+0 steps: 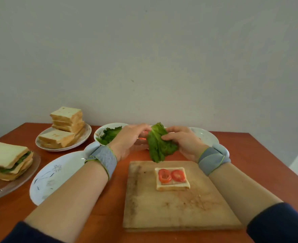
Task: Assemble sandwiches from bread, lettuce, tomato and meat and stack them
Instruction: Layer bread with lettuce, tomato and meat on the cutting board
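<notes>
Head view: left hand [129, 139], right hand [185, 142], fingers [169, 136] pinching 1 lettuce leaf [158, 148]; 1 bread slice [172, 186], 2 tomato slices [164, 175] [178, 175].

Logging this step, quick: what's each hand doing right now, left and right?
Left hand: pinches the top of the lettuce leaf.
Right hand: grips the same lettuce leaf from its other side.

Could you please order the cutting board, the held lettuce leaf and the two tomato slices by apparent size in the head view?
1. cutting board
2. lettuce leaf
3. tomato slices: the two look alike, so I leave them unranked.
</notes>
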The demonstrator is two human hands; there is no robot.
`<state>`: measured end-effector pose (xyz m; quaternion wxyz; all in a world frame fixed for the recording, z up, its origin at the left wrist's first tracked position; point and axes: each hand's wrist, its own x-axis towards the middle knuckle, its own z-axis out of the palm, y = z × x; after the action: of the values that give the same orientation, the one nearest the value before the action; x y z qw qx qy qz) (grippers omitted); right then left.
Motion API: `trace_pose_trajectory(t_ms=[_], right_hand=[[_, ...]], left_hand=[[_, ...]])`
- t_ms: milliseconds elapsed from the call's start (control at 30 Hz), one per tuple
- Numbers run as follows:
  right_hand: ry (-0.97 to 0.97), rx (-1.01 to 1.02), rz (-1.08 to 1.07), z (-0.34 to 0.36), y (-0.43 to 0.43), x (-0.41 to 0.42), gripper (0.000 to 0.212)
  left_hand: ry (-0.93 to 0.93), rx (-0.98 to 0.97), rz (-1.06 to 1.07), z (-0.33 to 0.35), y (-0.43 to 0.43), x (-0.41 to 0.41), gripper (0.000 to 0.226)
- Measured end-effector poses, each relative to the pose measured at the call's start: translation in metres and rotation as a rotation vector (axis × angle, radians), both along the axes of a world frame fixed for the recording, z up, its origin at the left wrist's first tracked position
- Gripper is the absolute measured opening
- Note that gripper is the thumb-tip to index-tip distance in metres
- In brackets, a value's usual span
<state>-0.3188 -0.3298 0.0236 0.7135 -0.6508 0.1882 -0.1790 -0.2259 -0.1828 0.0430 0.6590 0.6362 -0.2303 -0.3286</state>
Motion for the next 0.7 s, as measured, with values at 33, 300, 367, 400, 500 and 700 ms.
trace_pose_trajectory(t_ms=[33,300,367,400,500,700], right_hand=[[0.004,-0.01,-0.005,-0.001,-0.003,-0.007,0.017],[0.106,0.003,0.024,-0.023,-0.025,-0.037,0.036],[0.114,-0.061,-0.027,-0.026,-0.028,-0.041,0.032],[0.12,-0.091,-0.059,-0.028,-0.029,-0.043,0.031],[0.147,-0.135,-0.095,-0.035,-0.027,-0.047,0.031],[0.144,-0.071,-0.089,-0.044,-0.023,-0.055,0.006]], left_hand=[[-0.028,0.03,-0.002,-0.002,-0.003,-0.006,0.011],[-0.131,-0.021,0.043,-0.021,-0.019,-0.027,0.013],[-0.181,0.007,0.056,-0.032,-0.02,-0.028,0.011],[-0.205,0.025,0.066,-0.038,-0.019,-0.029,0.011],[-0.173,0.056,0.087,-0.058,-0.015,-0.032,0.01],[-0.028,-0.01,0.062,-0.077,-0.008,-0.038,0.009]])
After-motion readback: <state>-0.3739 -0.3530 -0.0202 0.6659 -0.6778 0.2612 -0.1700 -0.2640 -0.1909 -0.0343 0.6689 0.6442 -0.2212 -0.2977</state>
